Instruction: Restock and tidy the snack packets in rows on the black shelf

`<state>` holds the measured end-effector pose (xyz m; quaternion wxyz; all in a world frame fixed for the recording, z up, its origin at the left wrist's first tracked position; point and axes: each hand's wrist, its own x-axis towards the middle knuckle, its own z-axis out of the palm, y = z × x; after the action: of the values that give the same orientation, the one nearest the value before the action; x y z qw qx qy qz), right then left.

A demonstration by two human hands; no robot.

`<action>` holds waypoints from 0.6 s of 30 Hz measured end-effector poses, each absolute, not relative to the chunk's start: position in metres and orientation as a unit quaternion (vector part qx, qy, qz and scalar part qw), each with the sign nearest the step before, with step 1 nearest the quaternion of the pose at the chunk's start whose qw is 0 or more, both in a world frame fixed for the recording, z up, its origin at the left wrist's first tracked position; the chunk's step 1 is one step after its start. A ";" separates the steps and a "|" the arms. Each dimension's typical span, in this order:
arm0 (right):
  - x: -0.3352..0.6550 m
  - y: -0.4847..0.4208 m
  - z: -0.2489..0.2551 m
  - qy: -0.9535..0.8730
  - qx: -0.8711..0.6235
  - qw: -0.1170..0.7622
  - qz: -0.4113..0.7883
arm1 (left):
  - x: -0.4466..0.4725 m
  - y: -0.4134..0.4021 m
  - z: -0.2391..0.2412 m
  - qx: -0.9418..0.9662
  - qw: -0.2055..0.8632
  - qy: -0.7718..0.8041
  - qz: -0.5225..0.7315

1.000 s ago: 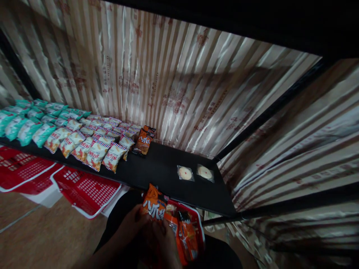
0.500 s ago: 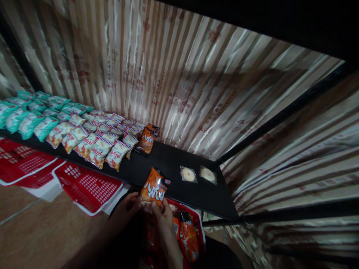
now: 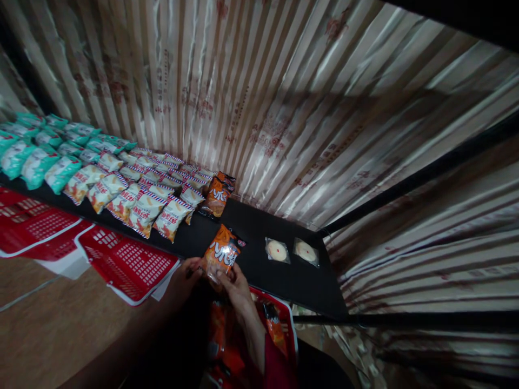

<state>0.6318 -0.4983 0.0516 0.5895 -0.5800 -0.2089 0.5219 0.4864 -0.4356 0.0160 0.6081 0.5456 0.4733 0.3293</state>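
An orange snack bag is held upright between my hands, over the front edge of the black shelf. My left hand pinches its lower left side. My right hand grips the lower right corner, thumb across the front. Behind it, a second orange bag stands at the back of the shelf, against rows of white-and-orange snack bags. Below my right forearm, a red basket holds several orange bags, partly hidden by my arms.
Teal snack bags fill the shelf's left end. Two round, flat packaged items lie toward its right end. Red baskets sit under the front edge at left. A striped curtain hangs behind, and a black post slants at right.
My hands have raised the orange bag slightly, farther over the shelf. The camera view has shifted a little. The other bags keep their places on the shelf.
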 end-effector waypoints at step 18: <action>0.638 -0.431 0.027 -0.260 -0.614 0.592 0.453 | 0.497 -0.386 0.001 0.648 0.404 0.540 0.353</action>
<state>0.6376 -0.4309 0.0268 0.5915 -0.6142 -0.2602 0.4530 0.4966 -0.3861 0.0013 0.4036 0.6484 0.5403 0.3533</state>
